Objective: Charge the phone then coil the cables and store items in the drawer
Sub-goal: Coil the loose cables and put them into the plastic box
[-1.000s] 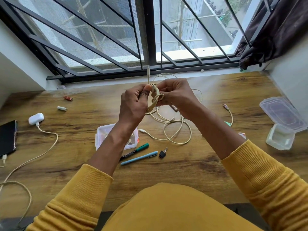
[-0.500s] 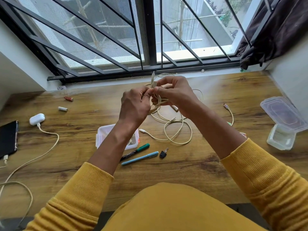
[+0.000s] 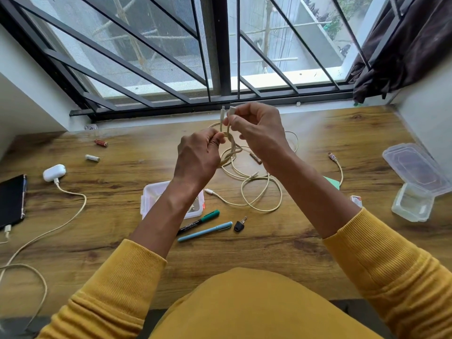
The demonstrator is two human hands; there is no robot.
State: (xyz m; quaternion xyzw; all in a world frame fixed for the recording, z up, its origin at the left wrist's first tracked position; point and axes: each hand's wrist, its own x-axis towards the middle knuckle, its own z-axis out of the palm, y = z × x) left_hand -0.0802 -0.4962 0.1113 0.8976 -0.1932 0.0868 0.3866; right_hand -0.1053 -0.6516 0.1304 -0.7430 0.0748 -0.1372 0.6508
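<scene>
Above the wooden desk (image 3: 269, 241) I hold a small coil of cream cable (image 3: 231, 152). My left hand (image 3: 198, 157) grips the coil's loops. My right hand (image 3: 256, 128) pinches the cable's two plug ends, which stick up side by side just below the window. A second cream cable (image 3: 259, 194) lies loosely looped on the desk under my hands. At the far left the black phone (image 3: 11, 201) lies with a charging cable (image 3: 49, 231) plugged in. A white earbuds case (image 3: 53, 172) is plugged into a cable too.
A small clear box (image 3: 149, 199) sits under my left forearm. A green marker (image 3: 200, 220), a blue pen (image 3: 205, 231) and a key (image 3: 239, 225) lie nearby. Two batteries (image 3: 96, 150) are at the left. A clear container with lid (image 3: 415, 182) stands right.
My right hand has lifted and drawn the plug ends upward, away from the coil. The left hand has dropped a little, still on the loops.
</scene>
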